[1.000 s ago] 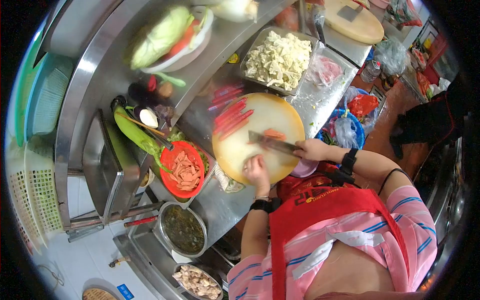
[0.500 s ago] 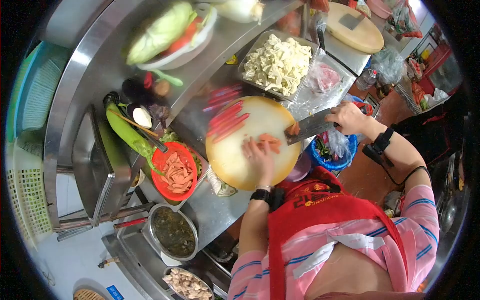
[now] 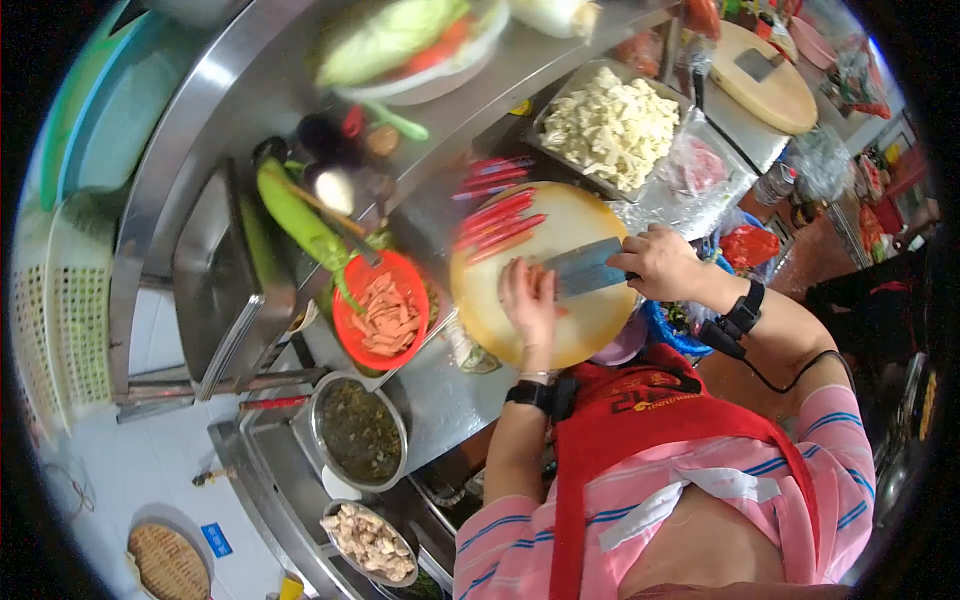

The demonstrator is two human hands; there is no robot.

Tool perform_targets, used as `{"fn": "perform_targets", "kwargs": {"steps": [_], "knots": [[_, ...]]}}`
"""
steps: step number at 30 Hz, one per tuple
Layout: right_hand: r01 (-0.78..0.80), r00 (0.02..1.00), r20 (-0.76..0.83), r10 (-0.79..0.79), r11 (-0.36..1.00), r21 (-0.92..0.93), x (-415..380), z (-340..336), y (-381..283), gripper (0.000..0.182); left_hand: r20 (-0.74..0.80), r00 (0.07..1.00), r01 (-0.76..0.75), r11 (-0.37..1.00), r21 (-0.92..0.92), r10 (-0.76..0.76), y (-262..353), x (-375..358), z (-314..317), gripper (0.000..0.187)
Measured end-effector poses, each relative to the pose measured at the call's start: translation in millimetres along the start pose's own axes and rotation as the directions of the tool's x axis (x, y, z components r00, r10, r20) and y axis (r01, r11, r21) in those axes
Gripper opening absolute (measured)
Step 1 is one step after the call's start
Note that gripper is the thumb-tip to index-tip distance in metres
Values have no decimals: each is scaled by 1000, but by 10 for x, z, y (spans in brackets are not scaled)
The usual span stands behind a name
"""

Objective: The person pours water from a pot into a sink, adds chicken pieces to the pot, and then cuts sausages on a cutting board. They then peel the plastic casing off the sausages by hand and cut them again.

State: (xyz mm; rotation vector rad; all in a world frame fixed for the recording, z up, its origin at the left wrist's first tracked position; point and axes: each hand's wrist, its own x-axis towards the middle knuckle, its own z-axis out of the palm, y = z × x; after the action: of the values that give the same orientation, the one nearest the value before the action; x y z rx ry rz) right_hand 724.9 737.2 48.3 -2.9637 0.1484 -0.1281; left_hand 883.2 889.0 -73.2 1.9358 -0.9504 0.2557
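My right hand is closed around the handle of a cleaver, its broad blade lying over the round cutting board. Against the blade's tip end, my left hand rests with bent fingers on orange-pink sausage pieces, mostly hidden under it. A small piece shows on the board below the blade. Red-wrapped sausages lie at the board's upper left edge, with more red wrapped sticks just beyond. Left of the board, a red basket holds sliced sausage.
A metal tray of cauliflower stands behind the board. Green gourd and a white bowl of vegetables are at upper left. A pot of dark liquid and a bowl of pale chunks sit lower left. A blue-rimmed bin stands right.
The cleaver has moved left across the board, its blade now meeting my left hand. The slices once spread on the board are now mostly under the fingers. The whole view has shifted.
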Motion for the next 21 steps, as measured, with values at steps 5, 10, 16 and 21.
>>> {"fn": "perform_targets", "kwargs": {"steps": [5,10,16,21], "knots": [[178,972,-150,-179,984,-21,644,-209,-508,33,-227,974,42,997,68,-26,-221,485,-948,43],[169,978,-105,-179,980,-102,1096,-159,-870,36,-251,960,231,865,446,-127,-849,760,-1571,43],[141,980,-135,-143,990,-26,1075,-165,-829,32,-357,933,114,904,413,46,-1025,742,-1671,43],[-30,988,-141,59,979,200,612,-135,-407,38,-295,955,132,948,289,-43,-663,482,-1522,27]]}}
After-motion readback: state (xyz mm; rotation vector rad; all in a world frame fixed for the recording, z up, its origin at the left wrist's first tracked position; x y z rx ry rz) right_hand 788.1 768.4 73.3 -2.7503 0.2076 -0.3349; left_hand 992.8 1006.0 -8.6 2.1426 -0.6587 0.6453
